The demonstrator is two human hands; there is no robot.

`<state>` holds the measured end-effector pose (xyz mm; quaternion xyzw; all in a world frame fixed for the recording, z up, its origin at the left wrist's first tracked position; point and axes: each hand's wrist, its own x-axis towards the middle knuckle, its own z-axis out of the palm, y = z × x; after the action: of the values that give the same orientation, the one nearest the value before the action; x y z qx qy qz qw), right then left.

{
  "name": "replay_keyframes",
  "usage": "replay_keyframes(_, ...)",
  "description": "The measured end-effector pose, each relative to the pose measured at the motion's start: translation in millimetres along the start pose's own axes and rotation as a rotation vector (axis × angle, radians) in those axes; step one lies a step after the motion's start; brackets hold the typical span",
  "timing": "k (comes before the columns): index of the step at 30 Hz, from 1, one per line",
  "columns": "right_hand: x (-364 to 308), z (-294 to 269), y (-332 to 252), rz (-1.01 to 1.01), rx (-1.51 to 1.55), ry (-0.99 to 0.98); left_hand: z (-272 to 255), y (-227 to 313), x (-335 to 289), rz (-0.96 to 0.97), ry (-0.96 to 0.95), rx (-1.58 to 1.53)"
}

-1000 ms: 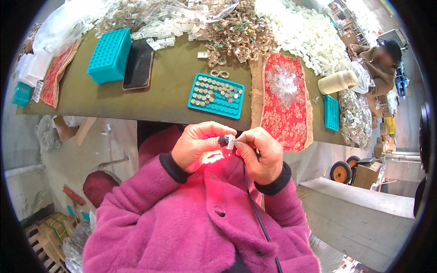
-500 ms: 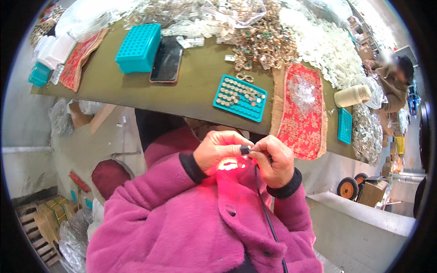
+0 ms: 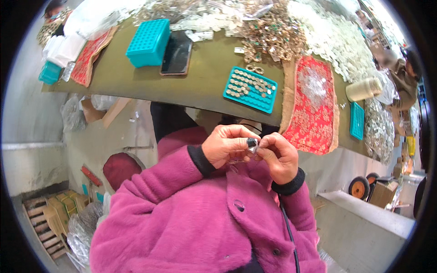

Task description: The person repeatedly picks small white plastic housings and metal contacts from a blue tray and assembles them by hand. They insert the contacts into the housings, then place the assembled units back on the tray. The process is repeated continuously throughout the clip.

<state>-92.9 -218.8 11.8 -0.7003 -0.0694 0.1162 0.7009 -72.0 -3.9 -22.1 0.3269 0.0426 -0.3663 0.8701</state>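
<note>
My left hand (image 3: 226,144) and my right hand (image 3: 278,155) meet close to my chest, over a magenta fleece jacket. Between their fingertips they pinch a small shiny metal piece (image 3: 253,145) with a dark cap. Both hands grip it together, thumbs and forefingers closed around it. Just beyond them, on the olive-green table (image 3: 200,77), lies a teal tray (image 3: 250,89) with rows of small round metal pieces in its holes.
A teal block tray (image 3: 149,42) and a dark phone (image 3: 177,52) lie at the table's left. Red patterned cloths (image 3: 312,104) hold glittering bits. Heaps of metal and white pieces (image 3: 273,32) fill the far side. Another person (image 3: 403,73) sits at the right. A red stool (image 3: 120,167) stands below.
The view has shifted, so the table sits farther left in the picture. My hands stay together on the small piece, with the fingers turning it slightly.
</note>
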Motion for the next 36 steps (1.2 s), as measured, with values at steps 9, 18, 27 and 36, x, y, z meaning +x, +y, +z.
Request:
replay_keyframes(9, -1.0, -2.3, -5.7, 0.083, 0.080, 0.021, -0.6, 4.5, 8.4, 0.007, -0.103, 0.016)
replay_keyframes(18, 1.2, 3.2, -4.4, -0.022, -0.008, 0.027, 1.2, 7.2, 13.2, 0.046, -0.146, 0.016)
replay_keyframes(27, 6.6, 6.4, -16.3, -0.009, 0.078, 0.018, 8.1, 14.3, 10.2, 0.129, -0.157, 0.087)
replay_keyframes(36, 18.2, -6.5, -21.5, 0.065, 0.155, -0.027, 3.3, 16.4, 19.2, 0.062, -0.160, -0.049)
